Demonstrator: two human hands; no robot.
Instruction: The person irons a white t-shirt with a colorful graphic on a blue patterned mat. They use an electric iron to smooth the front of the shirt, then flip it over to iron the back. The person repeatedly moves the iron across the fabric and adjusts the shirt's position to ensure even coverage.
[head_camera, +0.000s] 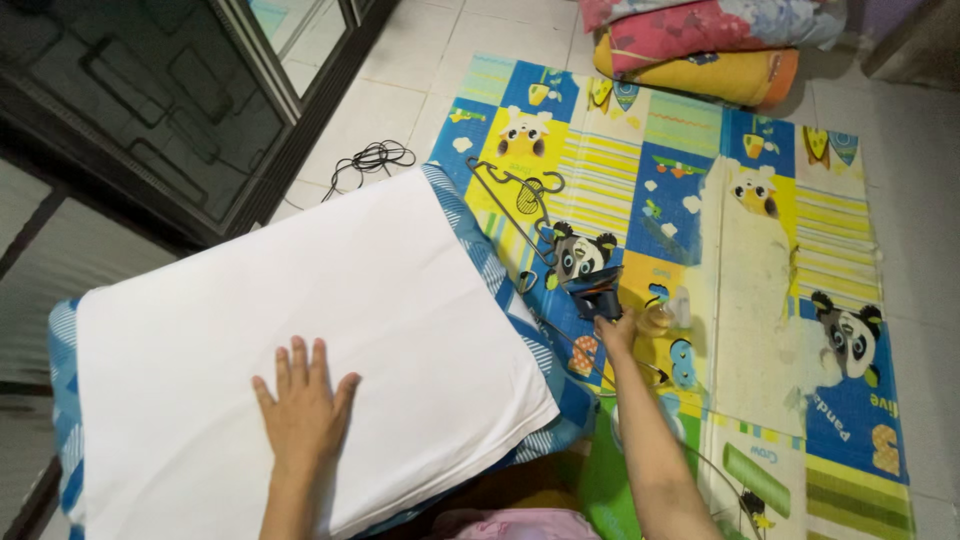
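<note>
Fingers of the left hand (303, 405) lie spread flat on white cloth (300, 340), while the right hand (613, 330) grips a dark, hard-to-identify iron (593, 290).

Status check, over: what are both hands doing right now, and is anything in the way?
Left hand flat on white cloth. Right hand gripping dark iron on floor mat. Wire hangers lying beside the iron.

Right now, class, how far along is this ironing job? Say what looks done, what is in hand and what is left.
Done: the white cloth lies spread flat on the blue-checked board. In hand: the left hand presses flat on the cloth, while the right hand grips the dark iron down on the play mat. Left: the iron has not yet reached the cloth, so pressing seems not begun.
</note>
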